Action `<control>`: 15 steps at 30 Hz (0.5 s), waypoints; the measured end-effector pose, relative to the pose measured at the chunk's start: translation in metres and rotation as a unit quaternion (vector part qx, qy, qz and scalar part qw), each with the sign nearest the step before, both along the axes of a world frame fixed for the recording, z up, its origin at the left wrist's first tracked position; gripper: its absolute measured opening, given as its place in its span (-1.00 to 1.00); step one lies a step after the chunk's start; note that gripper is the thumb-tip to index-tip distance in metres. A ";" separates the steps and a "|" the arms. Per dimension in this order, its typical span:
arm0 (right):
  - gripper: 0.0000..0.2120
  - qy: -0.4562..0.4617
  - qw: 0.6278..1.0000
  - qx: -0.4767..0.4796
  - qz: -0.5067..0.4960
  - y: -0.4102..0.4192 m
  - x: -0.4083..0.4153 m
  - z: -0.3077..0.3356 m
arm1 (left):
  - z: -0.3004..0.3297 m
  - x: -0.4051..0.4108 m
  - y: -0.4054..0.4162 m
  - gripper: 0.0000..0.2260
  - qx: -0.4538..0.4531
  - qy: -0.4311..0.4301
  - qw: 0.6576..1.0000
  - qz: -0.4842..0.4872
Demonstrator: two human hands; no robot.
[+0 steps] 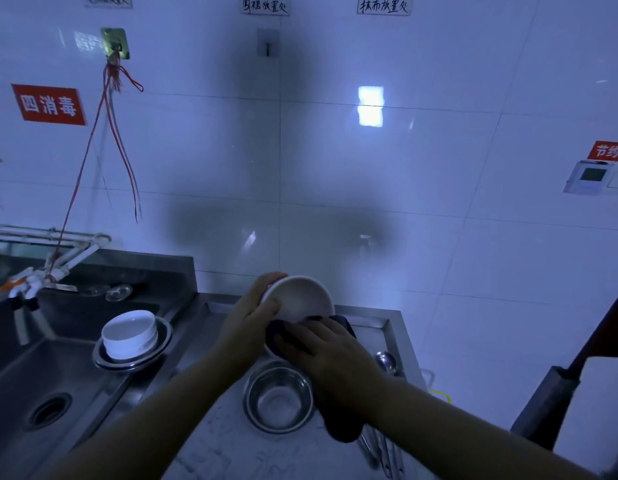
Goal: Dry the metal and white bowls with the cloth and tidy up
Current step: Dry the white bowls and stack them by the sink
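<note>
Mid-dry: my left hand (252,317) grips white bowl (300,299), right hand (321,348) clutches cloth (276,334) at its 6 o'clock rim. Metal bowl (279,396) sits below on tabletop (210,452); stack (131,337) at 9 o'clock looks undried.

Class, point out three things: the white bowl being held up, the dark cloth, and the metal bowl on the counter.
white bowl (302,299), head view, on its inner wall.
dark cloth (342,427), head view, on its hanging lower end.
metal bowl (278,401), head view, on its inside bottom.
</note>
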State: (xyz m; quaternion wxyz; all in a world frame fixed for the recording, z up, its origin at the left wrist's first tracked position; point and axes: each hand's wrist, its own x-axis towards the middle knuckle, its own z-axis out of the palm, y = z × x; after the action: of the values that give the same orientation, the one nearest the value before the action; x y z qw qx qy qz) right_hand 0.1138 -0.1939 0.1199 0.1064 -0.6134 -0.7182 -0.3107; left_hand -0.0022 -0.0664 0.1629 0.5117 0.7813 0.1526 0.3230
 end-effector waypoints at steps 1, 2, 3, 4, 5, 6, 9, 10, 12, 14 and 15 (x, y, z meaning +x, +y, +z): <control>-0.46 -0.038 0.999 -0.030 0.006 -0.002 0.008 0.004 | 0.002 -0.001 0.003 -0.70 0.019 0.023 1.000 -0.005; -0.49 -0.071 0.996 -0.053 0.014 -0.004 0.015 0.009 | 0.005 -0.002 0.005 -0.69 0.032 0.047 0.998 -0.012; -0.52 -0.100 0.993 -0.067 0.022 -0.006 0.022 0.013 | 0.008 -0.002 0.006 -0.68 0.039 0.069 0.997 -0.024; -0.53 -0.129 0.988 -0.075 0.023 -0.008 0.028 0.018 | 0.010 -0.001 0.008 -0.67 0.038 0.086 0.995 -0.045; -0.53 -0.156 0.985 -0.078 0.018 -0.008 0.032 0.021 | 0.012 0.000 0.008 -0.66 0.026 0.093 0.993 -0.070; -0.52 -0.176 0.982 -0.076 0.006 -0.007 0.032 0.024 | 0.014 0.001 0.008 -0.65 -0.001 0.092 0.991 -0.092; -0.53 -0.172 0.983 -0.064 -0.029 0.000 0.020 0.025 | 0.015 0.002 0.009 -0.60 -0.073 0.096 0.986 -0.114; -0.52 -0.148 0.986 -0.068 -0.043 0.002 0.014 0.027 | 0.014 0.001 0.009 -0.60 -0.083 0.095 0.986 -0.111; -0.47 -0.087 0.992 -0.067 -0.060 0.005 0.003 0.029 | 0.013 0.001 0.009 -0.60 -0.091 0.087 0.987 -0.101; -0.21 0.023 0.993 -0.102 -0.064 0.008 -0.002 0.021 | 0.014 0.003 0.009 -0.60 -0.079 0.078 0.990 -0.086; -0.03 0.072 0.987 -0.127 -0.061 0.010 -0.003 0.016 | 0.015 0.004 0.010 -0.60 -0.070 0.080 0.992 -0.075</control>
State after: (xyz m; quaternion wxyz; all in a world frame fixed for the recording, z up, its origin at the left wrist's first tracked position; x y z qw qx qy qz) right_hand 0.1106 -0.1835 0.1363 0.0605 -0.6854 -0.7035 -0.1779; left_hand 0.0016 -0.0562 0.1780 0.5739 0.7763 0.1558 0.2091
